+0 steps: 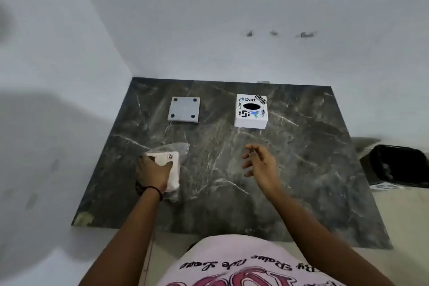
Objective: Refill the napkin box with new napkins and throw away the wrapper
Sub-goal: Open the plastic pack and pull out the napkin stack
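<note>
Napkin pack [173, 169]: white napkins in a clear crinkled wrapper [180, 147], lying on the counter [232, 169] under the left hand [153, 172].
Left fingers [169, 165]: closed around the pack, thumb across its top.
Right hand [260, 165]: held above the counter, well to the right of the pack, touching nothing.
Right fingers [248, 158]: loosely spread and curled, empty.
Napkin box [251, 111]: white, stickered, dark oval slot on top; beyond the right fingers, apart from them.
Grey plate [183, 109]: square, four dark dots at its corners; beyond the left fingers, level with the box.
Black bin [397, 165]: on the floor, far right of the right hand, off the counter.
</note>
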